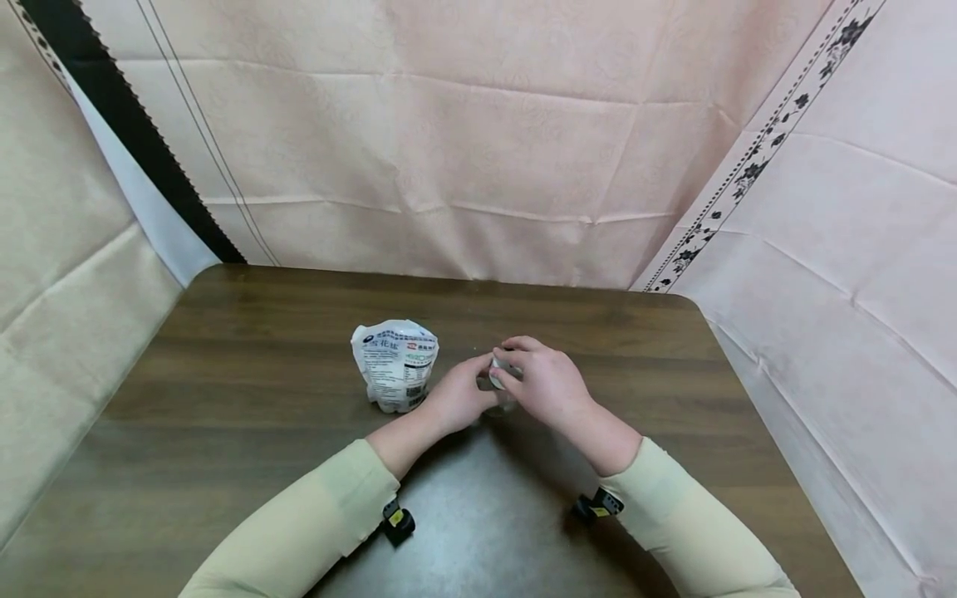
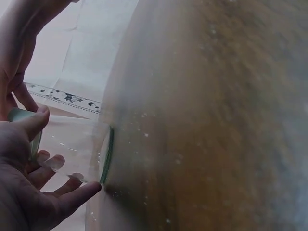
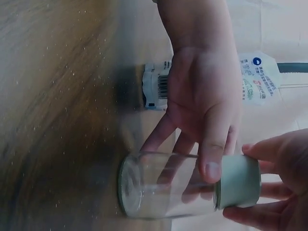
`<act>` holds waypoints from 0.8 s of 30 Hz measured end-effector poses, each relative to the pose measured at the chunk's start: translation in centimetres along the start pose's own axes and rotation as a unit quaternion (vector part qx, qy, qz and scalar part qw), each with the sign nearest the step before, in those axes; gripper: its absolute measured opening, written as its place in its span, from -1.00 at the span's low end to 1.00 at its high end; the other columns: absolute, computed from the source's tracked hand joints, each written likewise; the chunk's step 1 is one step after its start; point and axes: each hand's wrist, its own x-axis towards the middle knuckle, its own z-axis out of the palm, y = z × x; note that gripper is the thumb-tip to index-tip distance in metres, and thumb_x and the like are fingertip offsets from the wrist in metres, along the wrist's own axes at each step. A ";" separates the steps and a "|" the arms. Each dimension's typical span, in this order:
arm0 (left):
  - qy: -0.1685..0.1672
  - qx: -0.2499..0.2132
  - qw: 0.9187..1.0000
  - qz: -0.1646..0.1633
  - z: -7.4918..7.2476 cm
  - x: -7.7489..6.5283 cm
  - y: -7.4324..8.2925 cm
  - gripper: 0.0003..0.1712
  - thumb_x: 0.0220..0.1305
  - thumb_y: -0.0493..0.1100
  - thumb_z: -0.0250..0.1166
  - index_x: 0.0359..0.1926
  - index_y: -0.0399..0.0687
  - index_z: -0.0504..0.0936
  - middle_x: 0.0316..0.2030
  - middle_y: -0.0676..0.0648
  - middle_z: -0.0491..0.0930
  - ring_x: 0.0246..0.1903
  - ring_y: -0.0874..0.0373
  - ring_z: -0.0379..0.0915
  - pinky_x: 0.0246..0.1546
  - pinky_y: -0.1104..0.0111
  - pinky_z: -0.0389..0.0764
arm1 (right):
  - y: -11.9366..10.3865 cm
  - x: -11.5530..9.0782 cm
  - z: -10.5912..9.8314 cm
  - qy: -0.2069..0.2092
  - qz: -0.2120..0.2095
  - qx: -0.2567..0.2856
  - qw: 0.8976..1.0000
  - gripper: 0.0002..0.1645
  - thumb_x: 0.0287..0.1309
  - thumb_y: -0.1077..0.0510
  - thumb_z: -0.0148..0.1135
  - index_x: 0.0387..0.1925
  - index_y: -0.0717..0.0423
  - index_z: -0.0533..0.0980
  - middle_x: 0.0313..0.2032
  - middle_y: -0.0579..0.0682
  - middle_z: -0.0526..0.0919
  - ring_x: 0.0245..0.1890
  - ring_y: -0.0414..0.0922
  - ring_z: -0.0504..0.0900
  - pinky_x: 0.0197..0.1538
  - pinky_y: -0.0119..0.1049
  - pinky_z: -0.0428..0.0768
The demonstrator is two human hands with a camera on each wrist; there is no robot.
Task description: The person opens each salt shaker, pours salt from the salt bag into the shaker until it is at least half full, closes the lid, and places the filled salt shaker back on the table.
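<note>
A clear glass jar (image 3: pixel 134 190) stands upright on the table between both hands, with a pale green lid (image 3: pixel 240 182) on its mouth. My left hand (image 1: pixel 458 396) grips the jar: in the right wrist view its thumb lies near the neck and its fingers show through the glass. From the other side my right hand (image 1: pixel 552 386) holds the lid between thumb and fingers. In the head view the hands hide most of the jar. Just left of the left hand stands a white printed pouch (image 1: pixel 396 365), partly behind that hand in the right wrist view.
The brown wooden table (image 1: pixel 247 374) has rounded far corners. Behind it hangs a pale pink cloth (image 1: pixel 478 149) with fold lines, and a white cloth with a black floral border (image 1: pixel 755 158) is at the right. Black wrist cameras (image 1: pixel 598 505) sit at both sleeves.
</note>
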 end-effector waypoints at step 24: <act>-0.035 -0.038 0.998 -0.039 -0.5 -0.1 0.1 -0.29 0.13 0.16 0.27 0.29 0.24 0.27 0.08 0.05 0.44 -0.51 0.11 0.50 -0.54 0.26 0.53 | 0.5 0.8 2.1 0.052 0.026 -0.095 0.994 -0.47 0.07 -0.35 0.05 -0.51 0.02 0.50 -0.64 -0.12 0.48 -0.72 -0.20 0.33 -0.70 -0.35 0.28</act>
